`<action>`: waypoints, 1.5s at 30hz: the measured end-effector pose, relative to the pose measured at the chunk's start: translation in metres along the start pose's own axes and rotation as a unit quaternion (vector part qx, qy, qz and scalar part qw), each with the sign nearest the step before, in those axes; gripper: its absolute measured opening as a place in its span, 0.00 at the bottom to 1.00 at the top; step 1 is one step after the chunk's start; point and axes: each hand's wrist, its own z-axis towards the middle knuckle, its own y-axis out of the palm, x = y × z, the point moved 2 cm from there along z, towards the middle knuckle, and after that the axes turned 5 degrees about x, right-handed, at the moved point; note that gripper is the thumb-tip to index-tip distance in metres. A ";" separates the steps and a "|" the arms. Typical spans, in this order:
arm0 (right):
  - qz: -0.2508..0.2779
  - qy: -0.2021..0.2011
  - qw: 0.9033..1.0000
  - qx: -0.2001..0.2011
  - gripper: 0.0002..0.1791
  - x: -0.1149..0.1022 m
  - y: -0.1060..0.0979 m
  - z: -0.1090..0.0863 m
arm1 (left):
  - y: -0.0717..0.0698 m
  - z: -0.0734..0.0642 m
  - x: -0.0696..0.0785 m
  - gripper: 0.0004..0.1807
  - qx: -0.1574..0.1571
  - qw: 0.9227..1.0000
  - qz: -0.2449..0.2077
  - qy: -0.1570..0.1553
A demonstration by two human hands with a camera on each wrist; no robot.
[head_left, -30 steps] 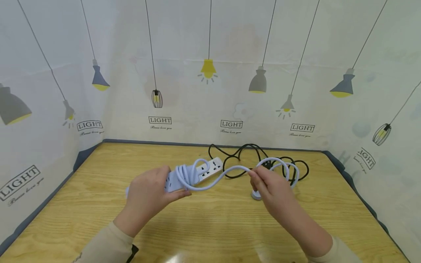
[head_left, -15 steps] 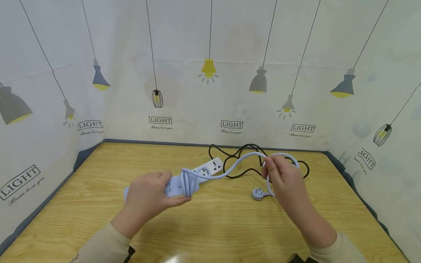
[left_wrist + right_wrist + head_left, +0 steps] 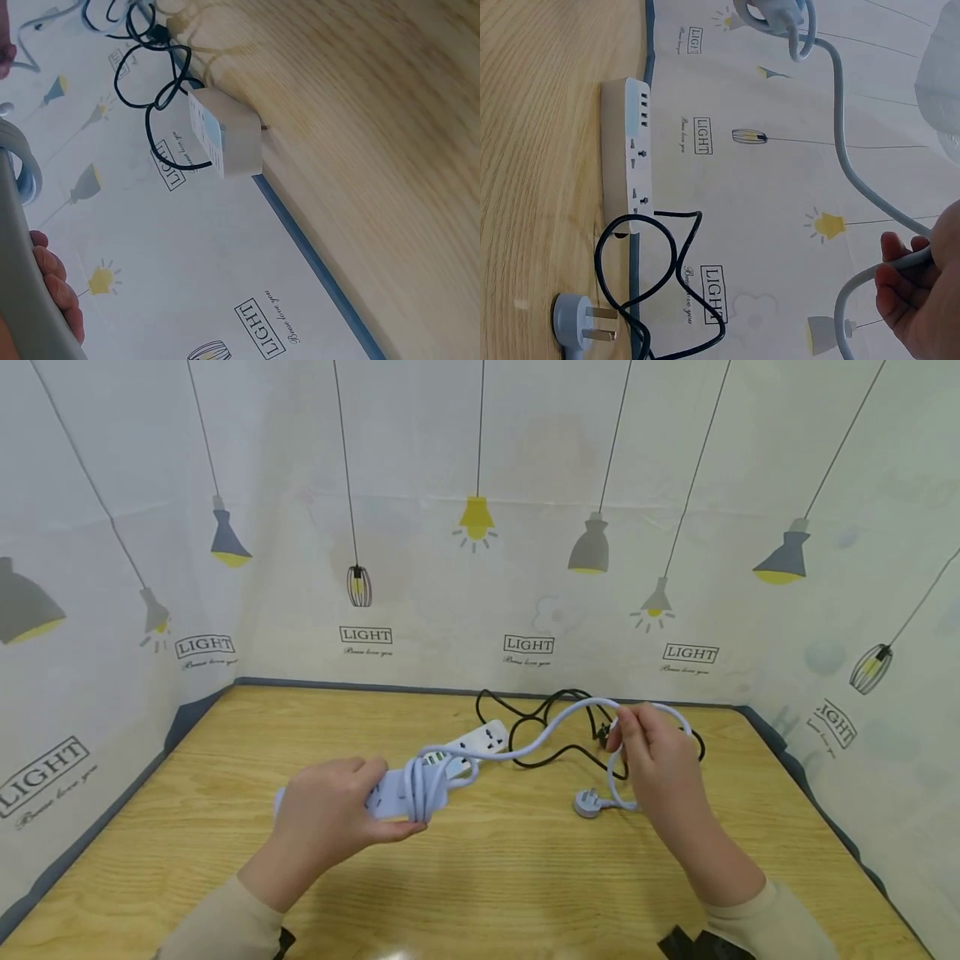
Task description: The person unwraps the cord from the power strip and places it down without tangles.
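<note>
My left hand (image 3: 326, 806) grips a pale blue-white power strip (image 3: 390, 795) above the table. Several turns of the strip's own cord (image 3: 424, 789) are wound around its right end. From there the cord arcs up to my right hand (image 3: 663, 760), which pinches it between thumb and fingers; the right wrist view shows the curled fingers (image 3: 900, 281) on it. Past that hand the cord loops down to a three-pin plug (image 3: 587, 802) on the table. The left palm is hidden; in the left wrist view fingertips (image 3: 56, 281) curl round the strip's edge.
A second, white power strip (image 3: 487, 739) lies on the wooden table (image 3: 480, 877) behind the held one. Its black cord (image 3: 555, 760) sprawls in loops toward the back right. A lamp-print cloth (image 3: 450, 668) stands around the back and sides.
My right hand has moved right and up, drawing the cord into a higher arc. The plug now shows its pins. My left hand has shifted slightly left and down with the power strip.
</note>
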 end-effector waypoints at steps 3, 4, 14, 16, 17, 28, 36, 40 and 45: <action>-0.002 0.010 1.000 -0.001 0.21 0.007 0.002 0.002 | -0.004 0.000 0.000 0.35 0.011 1.000 -0.002 0.011; -0.003 0.011 1.000 -0.001 0.21 0.009 0.003 0.003 | -0.005 0.000 0.000 0.35 0.015 1.000 -0.001 0.014; -0.020 0.051 0.997 -0.051 0.23 0.025 0.011 0.007 | -0.013 -0.001 -0.004 0.35 0.035 0.999 -0.002 0.006; -0.028 0.063 0.994 -0.081 0.23 0.028 0.013 0.006 | -0.013 0.000 -0.006 0.35 0.033 0.999 -0.007 -0.009; -0.030 0.066 0.993 -0.095 0.23 0.030 0.015 0.006 | -0.014 0.000 -0.007 0.35 0.032 0.999 -0.010 -0.016; -0.017 0.065 0.973 -0.222 0.14 0.034 0.039 -0.004 | -0.017 0.003 -0.011 0.42 0.044 0.998 -0.008 -0.052; -0.044 0.047 0.957 -0.285 0.11 0.030 0.059 -0.018 | -0.019 0.006 -0.011 0.43 0.053 0.996 -0.002 -0.075; -0.047 0.049 0.951 -0.303 0.09 0.027 0.067 -0.026 | -0.019 0.007 -0.011 0.43 0.050 0.996 -0.004 -0.079; -0.063 0.046 0.944 -0.320 0.09 0.022 0.075 -0.032 | -0.017 0.008 -0.009 0.43 0.047 0.996 -0.007 -0.081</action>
